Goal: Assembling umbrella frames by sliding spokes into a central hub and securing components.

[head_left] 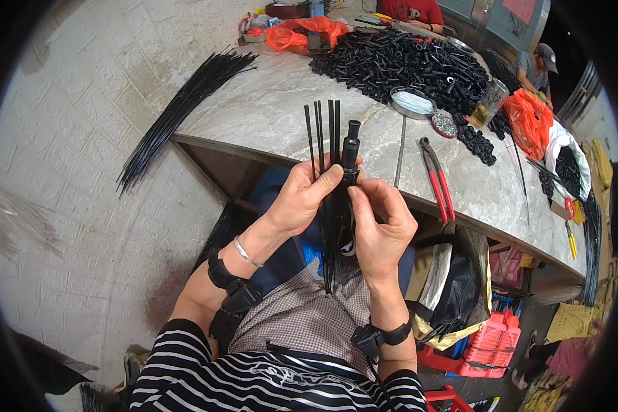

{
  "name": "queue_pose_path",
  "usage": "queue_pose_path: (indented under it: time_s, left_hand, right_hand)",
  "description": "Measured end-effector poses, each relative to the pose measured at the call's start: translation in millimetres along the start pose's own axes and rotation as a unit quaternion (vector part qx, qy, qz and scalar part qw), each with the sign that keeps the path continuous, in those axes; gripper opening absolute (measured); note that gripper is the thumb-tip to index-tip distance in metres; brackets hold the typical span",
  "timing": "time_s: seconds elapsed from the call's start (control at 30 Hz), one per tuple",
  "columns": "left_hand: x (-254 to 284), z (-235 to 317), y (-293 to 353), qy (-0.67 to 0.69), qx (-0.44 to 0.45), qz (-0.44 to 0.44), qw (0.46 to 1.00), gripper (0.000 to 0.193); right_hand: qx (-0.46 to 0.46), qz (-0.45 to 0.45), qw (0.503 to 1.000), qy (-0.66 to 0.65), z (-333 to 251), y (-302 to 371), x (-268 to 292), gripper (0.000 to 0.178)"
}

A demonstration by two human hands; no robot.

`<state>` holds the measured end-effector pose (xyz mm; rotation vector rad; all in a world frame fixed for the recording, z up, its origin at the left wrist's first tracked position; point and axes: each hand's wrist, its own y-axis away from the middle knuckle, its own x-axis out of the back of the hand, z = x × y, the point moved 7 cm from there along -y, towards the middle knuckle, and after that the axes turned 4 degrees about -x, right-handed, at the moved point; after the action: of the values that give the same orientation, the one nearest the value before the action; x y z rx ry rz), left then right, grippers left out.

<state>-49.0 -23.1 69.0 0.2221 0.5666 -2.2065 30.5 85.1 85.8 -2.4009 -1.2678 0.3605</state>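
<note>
Black tube (351, 145) is in both hands, in front of the near edge of the table (275, 96) and above the lap. Left hand (307, 191) is closed around thin black rods (321, 134), its thumb against the tube; right hand (384, 223) pinches the tube's lower part between thumb and fingers. Work appears partway: the tube and rods are gathered together, but the rods' upper ends stand free beside the tube. Whether any rod is fixed lower down cannot be told, because the fingers cover that area. A rod bundle (189, 117) and a heap of small black parts (398, 65) on the table appear unassembled. The tube's long axis is near upright in view, narrow stepped end up, leaning slightly right; the rods run roughly parallel.
</note>
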Motion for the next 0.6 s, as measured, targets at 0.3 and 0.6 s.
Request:
queue_pose_path:
  time_s: [0.3,0.6]
  left_hand:
    - [-3.1,2.9,1.2,-0.019,-0.016,0.001,1.000,0.034]
    - [-0.8,3.6,4.4,-0.003,-0.026,0.002,1.000,0.032]
  right_hand:
    - [0.023,0.019,0.998,0.046,-8.9,1.3,3.2,0.016]
    - [0.070,0.006,0.995,0.072,-17.1,4.0,-0.5,0.015]
